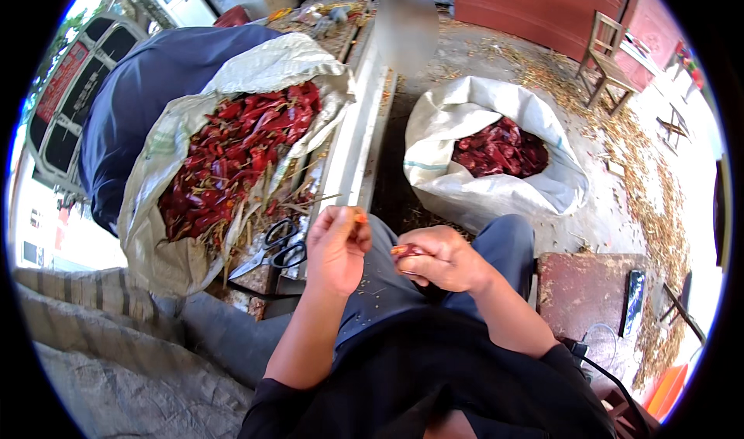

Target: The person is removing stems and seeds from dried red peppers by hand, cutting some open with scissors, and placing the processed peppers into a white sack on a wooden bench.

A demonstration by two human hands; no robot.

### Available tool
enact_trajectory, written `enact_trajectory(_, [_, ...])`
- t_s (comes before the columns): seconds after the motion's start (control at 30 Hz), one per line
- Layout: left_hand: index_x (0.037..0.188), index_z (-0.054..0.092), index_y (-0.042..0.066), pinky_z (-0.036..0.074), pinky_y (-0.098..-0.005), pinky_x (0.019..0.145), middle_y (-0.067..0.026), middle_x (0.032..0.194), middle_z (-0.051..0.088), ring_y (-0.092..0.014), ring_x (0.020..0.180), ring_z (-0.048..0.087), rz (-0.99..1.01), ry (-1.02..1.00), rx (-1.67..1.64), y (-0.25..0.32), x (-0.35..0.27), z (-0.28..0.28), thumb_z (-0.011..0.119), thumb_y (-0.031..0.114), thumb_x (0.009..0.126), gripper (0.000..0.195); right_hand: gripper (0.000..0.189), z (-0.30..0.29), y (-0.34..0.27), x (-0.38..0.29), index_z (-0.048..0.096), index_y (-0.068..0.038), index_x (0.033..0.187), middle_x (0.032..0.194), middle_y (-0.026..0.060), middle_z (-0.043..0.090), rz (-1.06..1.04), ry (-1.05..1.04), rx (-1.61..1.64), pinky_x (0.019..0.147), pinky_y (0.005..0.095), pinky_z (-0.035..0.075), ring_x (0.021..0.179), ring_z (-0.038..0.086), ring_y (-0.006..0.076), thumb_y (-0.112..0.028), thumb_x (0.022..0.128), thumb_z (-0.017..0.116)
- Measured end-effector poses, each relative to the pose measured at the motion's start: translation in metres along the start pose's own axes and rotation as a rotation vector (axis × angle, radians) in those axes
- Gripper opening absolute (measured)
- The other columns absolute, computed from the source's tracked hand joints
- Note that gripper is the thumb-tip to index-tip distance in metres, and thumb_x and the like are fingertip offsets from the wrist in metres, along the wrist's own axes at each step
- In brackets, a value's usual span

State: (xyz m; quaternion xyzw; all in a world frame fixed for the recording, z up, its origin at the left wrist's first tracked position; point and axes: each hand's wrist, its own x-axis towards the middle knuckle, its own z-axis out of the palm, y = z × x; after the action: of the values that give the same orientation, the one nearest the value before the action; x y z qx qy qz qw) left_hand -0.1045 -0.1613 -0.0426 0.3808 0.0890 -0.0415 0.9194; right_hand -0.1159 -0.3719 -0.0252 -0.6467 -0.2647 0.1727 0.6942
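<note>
Between the thumb and fingers of my left hand [336, 250] is a small orange-red piece of chili pepper [360, 215]. My right hand [447, 259] grips a dried red chili pepper [407, 251], its paler end showing toward the left hand. The hands are apart, above my lap. To the left, an open woven sack [145, 200] lies spilling dried red chilies [232, 160] with stems among them. Black-handled scissors [251, 264] rest just left of my left hand. Ahead to the right, an upright white woven sack [430, 131] contains darker red chilies [503, 148].
A pale metal beam [344, 148] runs between the sacks. At my right stands a worn reddish low table [581, 282] bearing a dark glossy object [632, 302]; a black cable [619, 381] hangs nearby. Dry scraps [645, 200] litter the floor near a wooden chair [607, 76].
</note>
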Motion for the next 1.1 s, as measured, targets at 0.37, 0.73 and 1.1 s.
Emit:
enact_trajectory(0.37, [0.102, 0.076, 0.007, 0.057, -0.0384, 0.076, -0.0125, 0.094, 0.073, -0.028, 0.082, 0.071, 0.769, 0.143, 1.622, 0.065, 0.012, -0.055, 0.075, 0.012, 0.088, 0.016, 0.020, -0.015, 0.021, -0.004, 0.058, 0.000, 0.117, 0.094, 0.0085, 0.067, 0.100, 0.372, 0.332, 0.065, 0.0264, 0.054, 0.074, 0.067, 0.0146, -0.010, 0.099, 0.061])
enact_trajectory(0.73, [0.107, 0.073, 0.004, 0.052, -0.0308, 0.075, -0.0088, 0.090, 0.072, -0.015, 0.080, 0.066, 0.499, 0.364, 1.503, 0.123, 0.027, -0.099, 0.070, 0.010, 0.092, 0.017, 0.022, -0.003, 0.023, 0.008, 0.062, 0.000, 0.115, 0.088, 0.0020, 0.063, 0.211, 0.381, 0.306, 0.063, 0.0229, 0.049, 0.070, 0.062, 0.0074, -0.013, 0.098, 0.066])
enact_trajectory(1.1, [0.105, 0.063, 0.001, 0.052, -0.0233, 0.073, -0.0042, 0.090, 0.070, -0.008, 0.081, 0.064, 0.098, -0.239, 1.020, 0.011, -0.010, -0.028, 0.075, 0.001, 0.090, 0.019, 0.016, 0.025, 0.035, 0.031, 0.069, -0.002, 0.102, 0.085, 0.0025, 0.067, 0.216, 0.335, 0.175, 0.064, 0.0240, 0.052, 0.070, 0.062, 0.0068, -0.015, 0.095, 0.073])
